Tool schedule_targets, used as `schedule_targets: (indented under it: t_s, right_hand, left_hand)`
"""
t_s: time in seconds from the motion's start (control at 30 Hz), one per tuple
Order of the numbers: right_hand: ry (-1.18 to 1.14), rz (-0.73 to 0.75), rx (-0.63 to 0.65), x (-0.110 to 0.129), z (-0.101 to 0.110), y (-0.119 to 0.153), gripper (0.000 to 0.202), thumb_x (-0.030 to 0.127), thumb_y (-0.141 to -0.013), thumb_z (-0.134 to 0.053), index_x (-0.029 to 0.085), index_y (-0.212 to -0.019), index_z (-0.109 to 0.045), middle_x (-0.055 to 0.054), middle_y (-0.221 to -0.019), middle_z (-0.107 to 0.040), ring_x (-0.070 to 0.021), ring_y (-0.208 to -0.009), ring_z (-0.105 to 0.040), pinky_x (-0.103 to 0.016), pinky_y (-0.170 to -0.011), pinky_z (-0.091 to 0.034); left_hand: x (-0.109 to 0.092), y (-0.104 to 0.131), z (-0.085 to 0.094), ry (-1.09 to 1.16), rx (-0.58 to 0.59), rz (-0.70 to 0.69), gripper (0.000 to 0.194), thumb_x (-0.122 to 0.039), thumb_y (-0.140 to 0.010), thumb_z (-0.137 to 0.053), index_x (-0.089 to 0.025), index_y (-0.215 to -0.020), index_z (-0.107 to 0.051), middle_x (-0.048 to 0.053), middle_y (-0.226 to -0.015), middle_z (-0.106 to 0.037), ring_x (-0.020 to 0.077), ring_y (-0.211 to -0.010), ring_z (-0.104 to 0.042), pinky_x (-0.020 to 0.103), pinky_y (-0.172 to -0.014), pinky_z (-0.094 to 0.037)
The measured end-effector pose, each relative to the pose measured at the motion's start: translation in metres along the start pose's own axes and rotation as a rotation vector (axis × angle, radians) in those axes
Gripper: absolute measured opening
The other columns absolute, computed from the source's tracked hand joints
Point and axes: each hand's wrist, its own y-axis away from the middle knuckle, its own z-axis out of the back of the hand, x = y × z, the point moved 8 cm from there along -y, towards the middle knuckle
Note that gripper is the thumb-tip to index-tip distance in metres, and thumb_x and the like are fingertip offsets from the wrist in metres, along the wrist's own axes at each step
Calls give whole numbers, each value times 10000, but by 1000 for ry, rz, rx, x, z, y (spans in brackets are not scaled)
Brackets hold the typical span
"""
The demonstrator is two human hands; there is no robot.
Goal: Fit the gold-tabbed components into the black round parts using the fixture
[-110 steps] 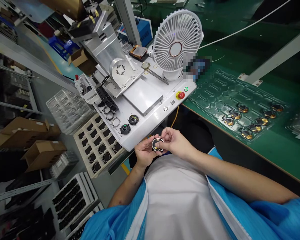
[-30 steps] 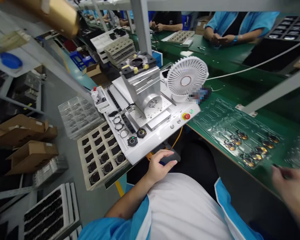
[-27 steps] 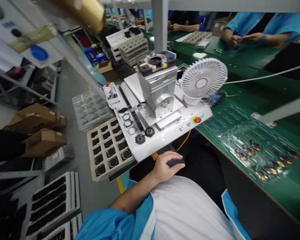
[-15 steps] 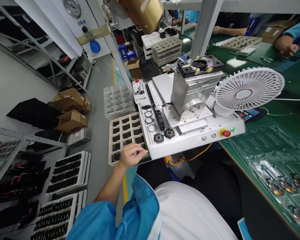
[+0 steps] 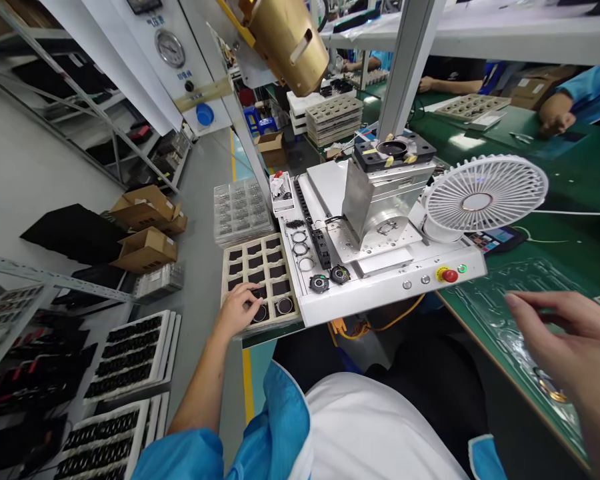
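My left hand (image 5: pixel 239 310) reaches over the beige compartment tray (image 5: pixel 237 335), fingers bent downward with a gap between thumb and forefinger. No held object shows there, though the fingertips lie close to the dark inserts. A round watch ring (image 5: pixel 284 306) rests in a front compartment, and another is partly beside my hand. On the right, my right hand (image 5: pixel 573 353) hovers above the clear plastic tray (image 5: pixel 497 280), thumb stretched out and nothing visible in it. Two round black watch parts (image 5: pixel 329 279) and several thin rings (image 5: pixel 300 249) lie on the white machine base (image 5: pixel 360 293).
A metal fixture (image 5: pixel 380 200) stands on the base, beside a white fan (image 5: pixel 485 200). A red stop button (image 5: pixel 449 275) is on the front edge. Overhead hangs a gold cylinder (image 5: pixel 290 47). Clear trays (image 5: pixel 243 210) are stacked behind the beige tray. Other people's arms show across the table.
My left hand has moved left and its fingers have lowered toward the beige tray. My right hand has come into view at the right. The camera view has shifted slightly.
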Motion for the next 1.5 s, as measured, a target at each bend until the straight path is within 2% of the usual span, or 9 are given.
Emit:
schedule_targets:
  t_s: [0.2,0.37,0.43,0.57,0.7,0.9,1.13,1.3,1.5]
  right_hand:
    - [-271,295,-106,104,-8,-87,97,302,-903,-680,232,-839,-703,-29,-788,-703,-184,-641,-636,-305,-592,-499]
    - [-286,509,69,161,-34,-178,169,272,-878,-716,165,-1009,-726,-110,-1108,-716,-287,-1063,-653,-425,-884,-557]
    - [-306,530,231,174,-58,-210,261,193,-799,-780,165,-1055,-733,-86,-1130,-708,-312,-1148,-628,-508,-1014,-510]
    - [-402,530,556,184,-101,-248,250,132,-691,-834,190,-928,-781,20,-809,-683,-231,-873,-694,-508,-965,-547]
    - [-435,560,540,186,-99,-253,273,143,-676,-838,173,-940,-774,12,-850,-702,-210,-852,-686,-489,-952,-563]
    - [-771,345,66,160,-50,-207,274,244,-848,-712,154,-1102,-660,-76,-1101,-716,-215,-988,-695,-425,-943,-588]
    - [-1096,45,118,122,-80,-77,250,372,-877,-754,213,-1038,-647,-105,-1110,-747,-227,-965,-731,-402,-904,-609]
    - [-1030,-123,296,92,-107,6,233,423,-893,-742,221,-985,-668,-123,-1143,-747,-262,-1004,-732,-405,-886,-609]
    - [-879,-361,328,8,-102,51,340,508,-848,-750,211,-996,-673,-136,-1089,-753,-282,-965,-735,-426,-886,-612]
  left_hand:
    - [-11,2,-7,18,-103,39,293,-435,-943,-595,-226,-747,-653,123,-1125,-784,293,-1072,-735,485,-966,-583]
    - [1,8,-7,144,100,19,317,-485,-951,-577,-246,-1018,-775,118,-1263,-763,311,-1180,-723,488,-1020,-587]
    - [6,11,-6,179,161,22,352,-480,-962,-561,-259,-1121,-783,108,-1336,-728,316,-1262,-681,510,-1077,-553]
    - [10,13,-5,212,164,33,332,-495,-952,-581,-293,-1076,-813,85,-1339,-726,329,-1290,-661,536,-1108,-528]
    - [8,9,0,250,105,69,334,-542,-911,-636,-279,-857,-835,104,-1247,-771,358,-1205,-710,551,-1037,-582]
    - [-46,-34,44,397,-233,-39,321,-524,-867,-722,-222,-816,-818,143,-1189,-789,341,-1082,-765,529,-971,-626]
    - [-229,-147,96,306,-534,-568,210,-396,-925,-710,-213,-869,-798,104,-1134,-808,257,-1056,-762,473,-1006,-587]
    - [-313,-229,88,177,-414,-666,266,-353,-982,-626,-200,-821,-772,59,-919,-817,248,-1027,-756,401,-966,-569]
    - [-327,-239,69,32,-191,-713,459,-582,-909,-667,-159,-1071,-747,124,-1215,-763,310,-1208,-686,444,-1054,-526]
